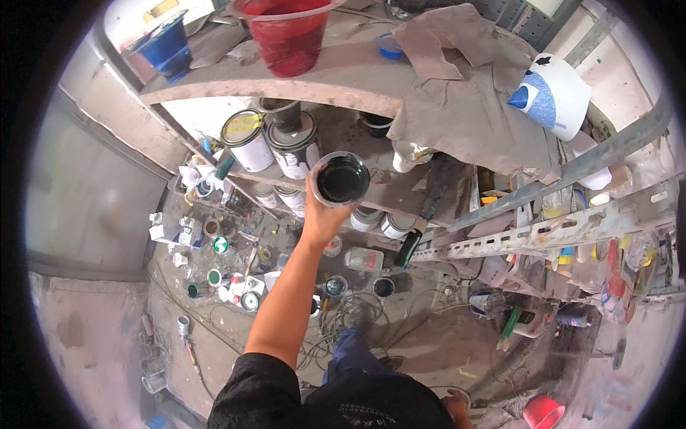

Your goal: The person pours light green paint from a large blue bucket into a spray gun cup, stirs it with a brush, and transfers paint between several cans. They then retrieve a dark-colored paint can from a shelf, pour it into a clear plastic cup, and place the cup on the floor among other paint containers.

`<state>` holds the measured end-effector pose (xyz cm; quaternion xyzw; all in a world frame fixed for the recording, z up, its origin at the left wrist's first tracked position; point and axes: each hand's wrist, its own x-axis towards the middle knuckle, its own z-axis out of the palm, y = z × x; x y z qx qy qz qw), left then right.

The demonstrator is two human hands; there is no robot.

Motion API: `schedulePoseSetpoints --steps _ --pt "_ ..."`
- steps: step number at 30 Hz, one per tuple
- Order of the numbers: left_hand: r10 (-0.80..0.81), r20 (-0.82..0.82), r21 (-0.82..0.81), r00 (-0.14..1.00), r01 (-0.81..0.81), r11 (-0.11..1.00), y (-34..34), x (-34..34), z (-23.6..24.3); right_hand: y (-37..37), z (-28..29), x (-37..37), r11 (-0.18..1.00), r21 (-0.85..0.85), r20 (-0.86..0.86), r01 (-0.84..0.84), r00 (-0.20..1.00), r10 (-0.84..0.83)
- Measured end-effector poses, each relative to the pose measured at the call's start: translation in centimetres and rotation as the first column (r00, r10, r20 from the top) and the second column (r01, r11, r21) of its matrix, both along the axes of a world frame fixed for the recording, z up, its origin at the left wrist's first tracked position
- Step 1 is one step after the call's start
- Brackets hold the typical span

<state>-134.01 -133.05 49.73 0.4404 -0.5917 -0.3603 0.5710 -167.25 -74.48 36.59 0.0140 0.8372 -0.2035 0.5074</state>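
Left hand (327, 218) raised, fingers clamped round clear cup (321, 193) of dark liquid; cup held up before the shelf (350, 89), just beside two cans (249, 146). Red bucket (289, 46) on top board, blue bucket (166, 50) to its left. Right hand (457, 410) low at lower edge, partly hidden; cannot tell how its fingers stand.

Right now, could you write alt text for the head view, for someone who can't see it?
A person's left hand holds a clear cup of dark liquid in front of cluttered shelves. Metal cans stand on a lower shelf, a red bucket sits above, and small containers dot the floor.
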Motion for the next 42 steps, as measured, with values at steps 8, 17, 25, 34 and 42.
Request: schedulePoseSetpoints --steps 8,17,25,34,42 --pt "-0.093 0.109 -0.004 0.99 0.094 0.996 9.0 6.7 5.8 0.9 -6.5 -2.7 0.906 -0.286 -0.037 -0.312 0.948 0.315" --pt "-0.041 0.127 0.023 0.991 0.038 0.999 21.0 11.5 10.1 2.7 -9.9 -4.6 0.723 -0.429 -0.06 -0.542 0.815 0.576" --pt "-0.039 0.004 0.13 0.999 0.038 0.991 32.9 15.7 11.6 7.4 -6.5 -0.2 0.957 -0.14 0.099 -0.254 0.958 0.269" --pt "-0.049 -0.212 0.143 0.976 0.081 0.986 39.4 19.5 12.3 16.8 -19.3 -3.0 0.483 -0.433 -0.139 -0.761 0.586 0.798" --pt "-0.021 -0.092 0.118 0.996 0.032 0.992 38.6 19.7 10.6 14.4 -21.3 -5.0 -0.329 0.22 -0.766 -0.918 -0.371 0.525"
